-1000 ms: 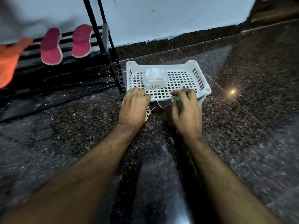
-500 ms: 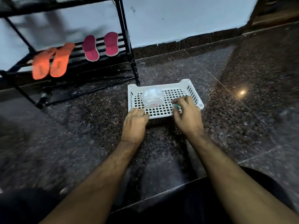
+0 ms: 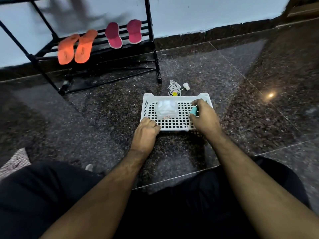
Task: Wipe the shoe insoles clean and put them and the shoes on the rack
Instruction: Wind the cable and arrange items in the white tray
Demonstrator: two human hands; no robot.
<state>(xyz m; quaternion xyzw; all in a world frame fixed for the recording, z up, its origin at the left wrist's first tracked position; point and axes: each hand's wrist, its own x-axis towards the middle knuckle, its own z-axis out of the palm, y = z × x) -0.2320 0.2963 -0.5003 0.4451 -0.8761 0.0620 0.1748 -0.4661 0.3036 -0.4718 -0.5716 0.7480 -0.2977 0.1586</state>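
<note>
Two bare forearms with dark hair lead to the left hand and right hand, no sleeves, rings or watch visible. Black trousers cover both legs.

Both forearms extended forward and down, roughly parallel. Left hand knuckles up, fingers curled over the near rim of the basket. Right hand slightly farther forward, fingers and thumb pinching a small teal object.
</note>
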